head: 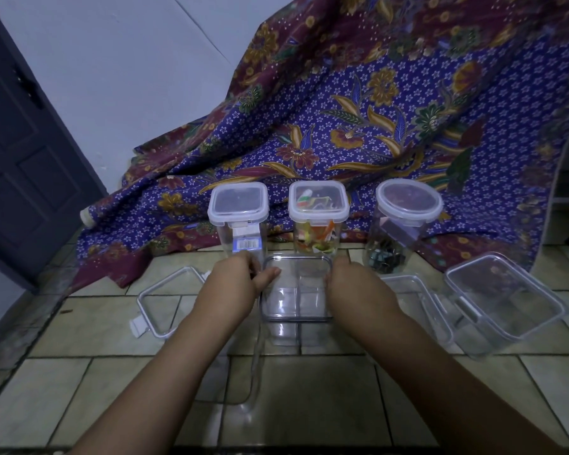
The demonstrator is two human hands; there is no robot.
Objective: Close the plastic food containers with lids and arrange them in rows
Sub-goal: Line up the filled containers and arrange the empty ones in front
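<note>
An open clear square container point(296, 290) stands on the tiled floor in the middle, held from both sides. My left hand point(234, 284) grips its left rim and my right hand point(352, 287) its right wall. Behind it a row of three closed containers stands: a tall square one point(239, 218), a square one with colourful contents point(317, 215), and a round one point(404, 221). A loose square lid point(165, 307) lies at the left. Another lid point(418, 297) lies at the right beside a large open container point(503, 303).
A patterned blue and maroon cloth point(375, 126) drapes down behind the row onto the floor. A dark door point(23, 152) is at the left by the white wall. Tiled floor point(309, 389) stretches toward me between my forearms.
</note>
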